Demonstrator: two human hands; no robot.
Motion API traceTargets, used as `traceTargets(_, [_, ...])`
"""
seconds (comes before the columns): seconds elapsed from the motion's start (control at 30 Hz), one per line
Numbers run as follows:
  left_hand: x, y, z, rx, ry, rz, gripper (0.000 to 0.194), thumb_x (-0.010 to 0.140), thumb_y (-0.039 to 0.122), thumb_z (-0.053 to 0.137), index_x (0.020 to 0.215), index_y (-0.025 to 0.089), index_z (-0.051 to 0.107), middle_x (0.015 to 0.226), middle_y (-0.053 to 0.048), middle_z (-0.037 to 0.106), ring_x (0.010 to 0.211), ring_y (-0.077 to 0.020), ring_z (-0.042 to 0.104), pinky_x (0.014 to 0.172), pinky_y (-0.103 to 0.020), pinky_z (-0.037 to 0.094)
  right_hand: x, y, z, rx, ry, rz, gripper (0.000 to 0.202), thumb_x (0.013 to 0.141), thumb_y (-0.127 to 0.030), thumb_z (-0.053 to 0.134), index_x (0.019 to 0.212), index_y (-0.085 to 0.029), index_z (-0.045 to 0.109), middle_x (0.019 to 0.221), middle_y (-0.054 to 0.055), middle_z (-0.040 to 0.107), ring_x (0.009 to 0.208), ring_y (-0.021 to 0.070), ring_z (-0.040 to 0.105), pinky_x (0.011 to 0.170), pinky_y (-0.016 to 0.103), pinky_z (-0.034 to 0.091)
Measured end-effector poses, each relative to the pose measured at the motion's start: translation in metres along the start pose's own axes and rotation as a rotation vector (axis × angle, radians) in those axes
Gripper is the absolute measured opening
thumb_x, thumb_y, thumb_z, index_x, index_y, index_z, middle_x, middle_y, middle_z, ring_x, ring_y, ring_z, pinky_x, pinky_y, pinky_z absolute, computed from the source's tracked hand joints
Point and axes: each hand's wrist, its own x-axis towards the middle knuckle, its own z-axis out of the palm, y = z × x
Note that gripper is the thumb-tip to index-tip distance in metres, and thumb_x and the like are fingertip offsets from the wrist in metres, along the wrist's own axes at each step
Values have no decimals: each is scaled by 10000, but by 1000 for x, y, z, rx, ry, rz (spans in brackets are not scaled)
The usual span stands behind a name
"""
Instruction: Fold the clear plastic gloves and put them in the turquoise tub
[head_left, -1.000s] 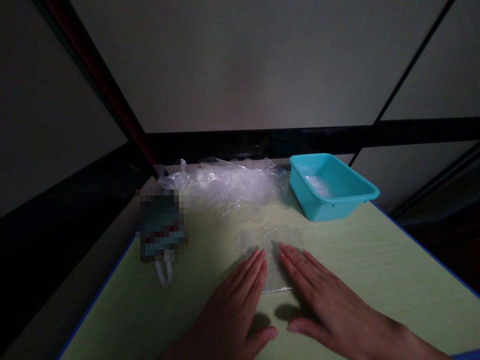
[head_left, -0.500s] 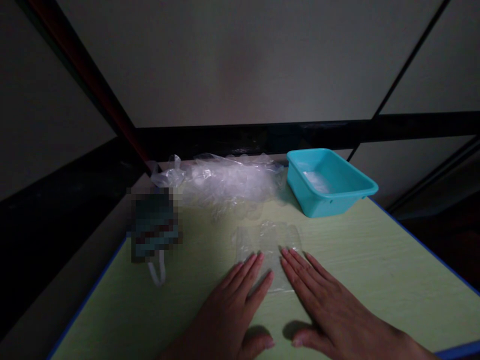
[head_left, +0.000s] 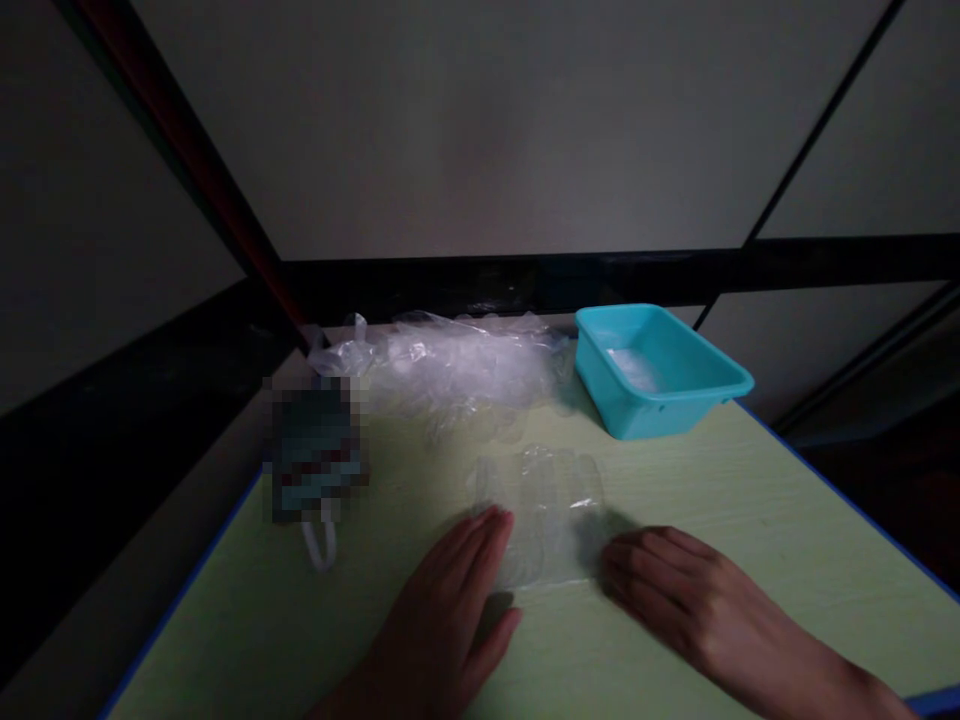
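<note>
A clear plastic disposable glove [head_left: 551, 520] lies spread on the table, its finger parts pointing away from me. My left hand [head_left: 450, 610] rests at its lower left edge, fingers stretched out side by side and thumb apart; it is open. At the glove's lower right edge is my right hand [head_left: 682, 590], with its fingers bent and drawn together. Those fingertips are turned down out of sight, so what they may pinch is hidden. Behind the glove spreads a heap of crumpled clear plastic [head_left: 472, 365], which looks like more such gloves.
A turquoise plastic basin [head_left: 660, 410] stands at the back right with something whitish and clear inside. On the left is a pixelated dark item [head_left: 315, 450] with a pale loop [head_left: 320, 545]. The light green table [head_left: 757, 510] has blue edges and meets a panelled wall [head_left: 487, 130].
My right hand has slid off the glove to its right edge, and its flat fingers have curled. My left hand has shifted slightly left, baring more of the glove.
</note>
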Motion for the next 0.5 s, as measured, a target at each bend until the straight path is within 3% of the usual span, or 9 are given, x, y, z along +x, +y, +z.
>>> traceTargets(0.07, [1, 0, 1, 21, 21, 12, 628, 802, 189, 469, 1359, 148, 182, 1316, -128, 442, 1196, -235, 419, 968, -380, 396, -2, 2, 3, -79, 15, -21, 248, 868, -79, 386, 841, -143, 624, 882, 88, 641, 767, 213, 583, 655, 362, 493])
traceTargets(0.33, [4, 1, 2, 18, 92, 16, 569, 774, 186, 506, 1306, 153, 308, 1244, -116, 522, 1124, -240, 497, 928, -362, 442, -1, 2, 11, -164, 53, -6, 300, 871, -64, 340, 776, -149, 612, 838, 83, 629, 689, 204, 572, 577, 352, 453])
traceTargets(0.5, [5, 0, 4, -10, 138, 0, 522, 755, 164, 511, 1263, 171, 387, 1194, -98, 566, 1076, -233, 539, 904, -359, 465, 1, 2, 1, 93, 95, 136, 255, 878, -123, 327, 876, -132, 582, 883, 110, 626, 745, 190, 599, 649, 333, 508])
